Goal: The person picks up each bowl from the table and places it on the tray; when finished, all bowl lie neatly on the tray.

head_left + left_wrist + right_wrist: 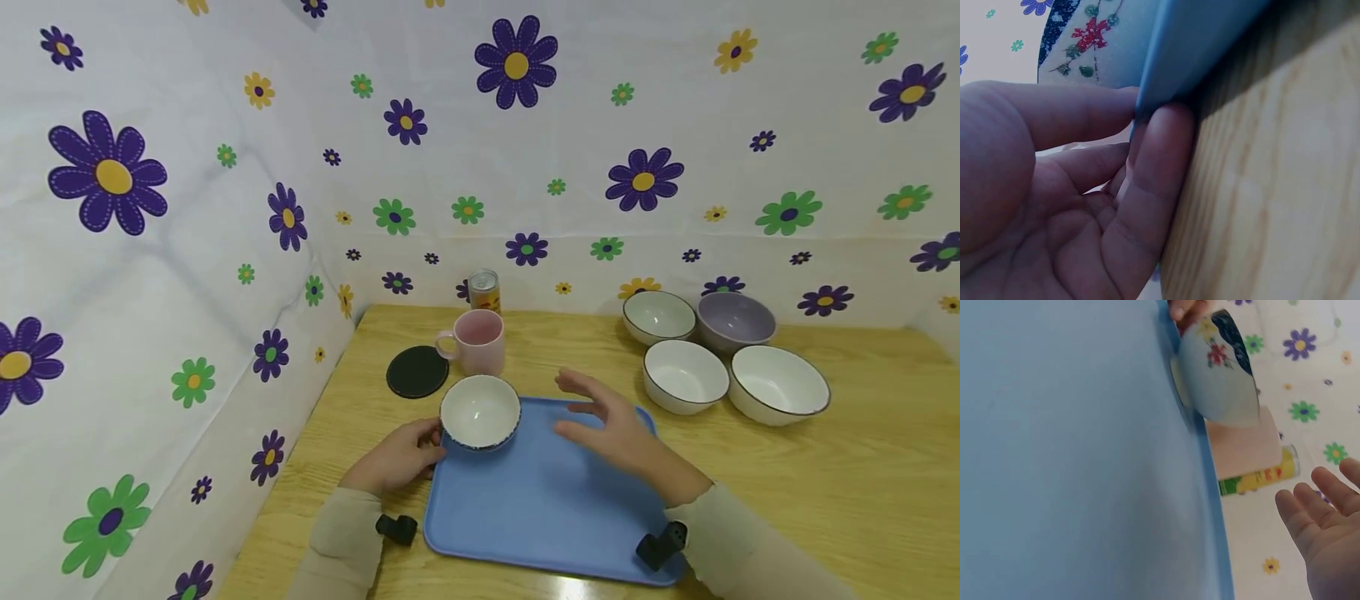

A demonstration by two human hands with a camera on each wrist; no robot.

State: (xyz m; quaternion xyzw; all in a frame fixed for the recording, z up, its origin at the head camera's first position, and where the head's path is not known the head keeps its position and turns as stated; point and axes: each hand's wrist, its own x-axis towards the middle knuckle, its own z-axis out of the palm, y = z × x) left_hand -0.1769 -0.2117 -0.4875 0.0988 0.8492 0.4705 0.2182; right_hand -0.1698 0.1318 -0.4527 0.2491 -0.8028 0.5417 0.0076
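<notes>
On the wooden desk lies one blue tray; one flower-painted bowl stands on its far left corner. The left hand pinches the tray's left edge between thumb and fingers, while the right hand is spread above the tray. Beyond are one pink mug, one black disc and one can, whose label I cannot read. At right stand two white bowls, one pale green bowl and one purple bowl. Both wrist views show red flowers on the bowl's outside, which the head view hides.
</notes>
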